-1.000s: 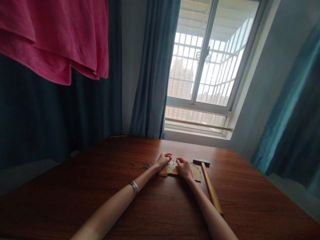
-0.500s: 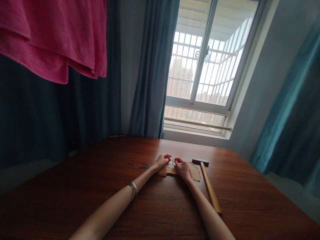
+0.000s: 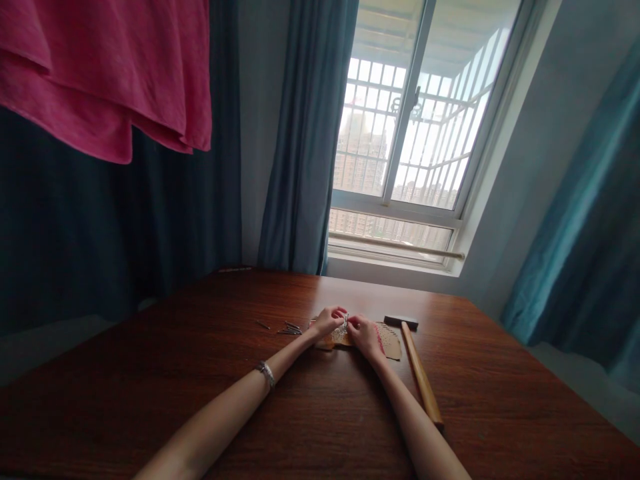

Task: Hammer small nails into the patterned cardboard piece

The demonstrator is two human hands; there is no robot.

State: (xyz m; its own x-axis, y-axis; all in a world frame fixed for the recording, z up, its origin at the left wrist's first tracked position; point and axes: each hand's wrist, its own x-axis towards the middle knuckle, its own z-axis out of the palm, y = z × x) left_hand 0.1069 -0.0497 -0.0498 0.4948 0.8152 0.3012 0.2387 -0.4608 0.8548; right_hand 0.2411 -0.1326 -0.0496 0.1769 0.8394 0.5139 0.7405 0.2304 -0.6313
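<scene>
My left hand [image 3: 330, 321] is closed, its fingers curled together at the far side of a flat tan piece [image 3: 391, 341] dotted with small holes. My right hand [image 3: 364, 335] pinches close beside it, above the same piece. A thin, light upright sliver [image 3: 346, 321] shows in the narrow gap between the fingertips; it is too small to name, and I cannot tell which hand grips it. Red marks, perhaps thread, run along the tan piece by my right wrist. Both hands partly cover the piece.
A hammer [image 3: 423, 377] with a black head and wooden handle lies right of my right hand. Several slim metal tools [image 3: 290, 329] lie left of my left hand, with one thin rod [image 3: 263, 325] apart. Behind the wooden table [image 3: 200, 373] are curtains and a window.
My fingertips have drawn slightly closer around the thin sliver, and the right fingers sit a little lower. The view has shifted slightly. The hammer and metal tools stay in place.
</scene>
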